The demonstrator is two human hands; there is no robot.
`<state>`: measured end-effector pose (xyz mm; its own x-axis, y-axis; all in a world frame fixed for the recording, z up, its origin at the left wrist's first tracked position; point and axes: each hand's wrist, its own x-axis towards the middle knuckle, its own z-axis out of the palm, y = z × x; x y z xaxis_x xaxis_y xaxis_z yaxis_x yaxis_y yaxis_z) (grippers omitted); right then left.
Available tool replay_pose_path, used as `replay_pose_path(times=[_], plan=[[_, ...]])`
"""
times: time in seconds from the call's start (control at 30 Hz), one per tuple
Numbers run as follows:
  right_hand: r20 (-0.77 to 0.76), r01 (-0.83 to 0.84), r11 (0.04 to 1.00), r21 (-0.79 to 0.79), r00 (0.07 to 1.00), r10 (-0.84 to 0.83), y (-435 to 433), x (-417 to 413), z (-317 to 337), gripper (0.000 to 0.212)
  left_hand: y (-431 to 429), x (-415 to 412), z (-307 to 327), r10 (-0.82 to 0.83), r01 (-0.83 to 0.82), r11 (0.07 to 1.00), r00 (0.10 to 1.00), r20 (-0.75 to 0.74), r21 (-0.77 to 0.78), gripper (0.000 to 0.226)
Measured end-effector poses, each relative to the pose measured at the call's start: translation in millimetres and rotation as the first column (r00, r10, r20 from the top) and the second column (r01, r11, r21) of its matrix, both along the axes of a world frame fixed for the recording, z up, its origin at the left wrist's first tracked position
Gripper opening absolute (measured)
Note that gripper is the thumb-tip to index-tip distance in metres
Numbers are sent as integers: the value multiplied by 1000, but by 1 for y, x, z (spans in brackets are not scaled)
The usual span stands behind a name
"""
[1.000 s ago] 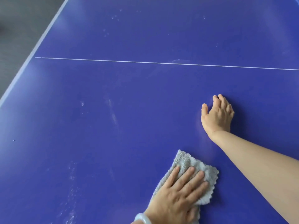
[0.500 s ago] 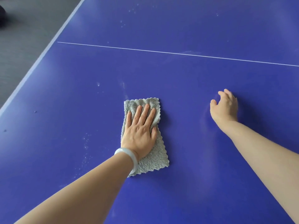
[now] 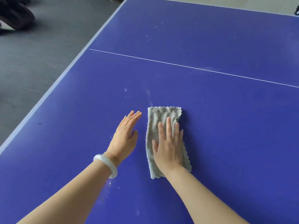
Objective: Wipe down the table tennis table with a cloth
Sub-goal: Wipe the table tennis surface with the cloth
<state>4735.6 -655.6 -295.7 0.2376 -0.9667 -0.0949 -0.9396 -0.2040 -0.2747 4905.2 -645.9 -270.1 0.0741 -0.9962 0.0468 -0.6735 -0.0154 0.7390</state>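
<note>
A grey folded cloth (image 3: pixel 163 117) lies flat on the blue table tennis table (image 3: pixel 226 118), in the middle of the view. My right hand (image 3: pixel 169 147) presses flat on the cloth's near half, fingers spread. My left hand (image 3: pixel 127 135), with a white bangle on the wrist, rests flat on the bare table just left of the cloth, not touching it. White dust specks and smears mark the surface above the cloth and near my left forearm.
A thin white centre line (image 3: pixel 194 67) crosses the table beyond the cloth. The table's pale left edge (image 3: pixel 53 84) runs diagonally, with grey floor (image 3: pixel 40 54) past it. A dark object (image 3: pixel 14 15) sits on the floor at top left.
My left hand has come off the cloth and now lies beside it. My right hand has moved left from the bare table onto the cloth. The view has shifted left.
</note>
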Motion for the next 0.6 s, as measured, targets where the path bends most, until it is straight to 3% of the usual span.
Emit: replay_pose_path(times=[0.07, 0.17, 0.27, 0.4, 0.5, 0.6], plan=[[-92, -33, 998, -51, 995, 28, -7, 4, -2, 68, 14, 40, -8, 66, -59, 998, 964, 257, -34, 57], [-83, -59, 998, -27, 995, 57, -19, 5, -7, 68, 21, 90, -19, 130, -137, 990, 890, 437, -14, 51], [-56, 44, 999, -25, 997, -45, -36, 11, -13, 76, 7, 123, -28, 131, -154, 988, 859, 495, 5, 49], [-17, 327, 945, -28, 945, -327, -74, 17, -13, 79, -3, 138, -40, 116, -160, 986, 846, 520, 41, 49], [56, 433, 898, -82, 901, -429, -101, 21, -17, 60, -2, 140, -44, 139, -174, 985, 846, 514, 19, 51], [187, 442, 890, -113, 889, -418, -128, 31, -13, 45, -3, 141, -44, 146, -182, 983, 847, 511, 22, 49]])
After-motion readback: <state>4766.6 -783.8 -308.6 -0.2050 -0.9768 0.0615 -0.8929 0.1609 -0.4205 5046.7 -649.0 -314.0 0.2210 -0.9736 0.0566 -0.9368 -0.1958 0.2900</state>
